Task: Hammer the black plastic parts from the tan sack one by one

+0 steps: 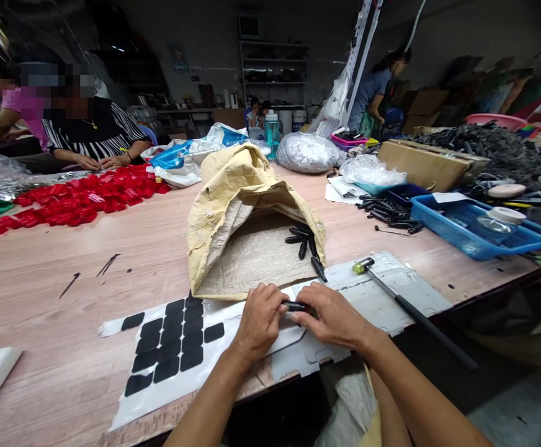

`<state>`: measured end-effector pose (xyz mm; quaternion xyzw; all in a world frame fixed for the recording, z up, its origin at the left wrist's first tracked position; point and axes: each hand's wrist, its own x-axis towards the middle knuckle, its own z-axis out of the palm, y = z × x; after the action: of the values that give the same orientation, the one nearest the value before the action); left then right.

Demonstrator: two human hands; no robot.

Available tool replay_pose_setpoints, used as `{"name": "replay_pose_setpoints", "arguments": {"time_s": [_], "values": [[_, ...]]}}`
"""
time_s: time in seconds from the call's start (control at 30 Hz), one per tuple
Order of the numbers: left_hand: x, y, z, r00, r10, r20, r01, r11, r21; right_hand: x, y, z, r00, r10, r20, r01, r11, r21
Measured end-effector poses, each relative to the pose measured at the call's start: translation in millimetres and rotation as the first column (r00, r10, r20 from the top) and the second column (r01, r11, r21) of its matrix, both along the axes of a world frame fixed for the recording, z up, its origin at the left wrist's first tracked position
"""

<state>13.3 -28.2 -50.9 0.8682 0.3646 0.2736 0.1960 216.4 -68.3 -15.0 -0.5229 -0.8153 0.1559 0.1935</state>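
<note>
A short black cylindrical piece (295, 306) lies level between my two hands at the table's front edge. My left hand (263, 316) grips its left end with thumb and fingers, and my right hand (324, 310) is closed round its right end. Just beyond them a yellow woven sack (226, 180) lies with its mouth towards me. Several similar black pieces (304, 239) rest inside the mouth at its right side. Left of my hands is a white sheet (133, 416) bearing rounded black square stickers (168, 332).
A hammer (405, 307) lies on a grey board (391, 267) at right, its handle past the edge. Blue trays (473, 245) and a heap of black parts (386, 211) stand beyond. Red pieces (79, 195) cover the far left, where a person (93, 133) sits.
</note>
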Motion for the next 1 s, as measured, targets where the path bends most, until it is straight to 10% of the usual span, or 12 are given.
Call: {"name": "replay_pose_setpoints", "arguments": {"time_s": [0.3, 0.67, 1.0], "values": [[1.5, -2.2, 2.8, 0.999, 0.032, -0.008, -0.032, 0.999, 0.026, -8.0, 2.6, -17.7, 0.995, 0.019, -0.103, 0.000, 0.984, 0.180], [2.3, -3.0, 6.7, 0.999, 0.018, 0.049, -0.017, 1.000, -0.019, 4.9, 1.1, -6.3, 0.935, -0.022, -0.355, -0.021, 0.993, -0.119], [1.4, -0.4, 5.0, 1.000, 0.005, 0.023, -0.004, 1.000, -0.024, 1.2, -4.0, -11.9, 0.919, -0.060, -0.391, 0.018, 0.994, -0.110]]}}
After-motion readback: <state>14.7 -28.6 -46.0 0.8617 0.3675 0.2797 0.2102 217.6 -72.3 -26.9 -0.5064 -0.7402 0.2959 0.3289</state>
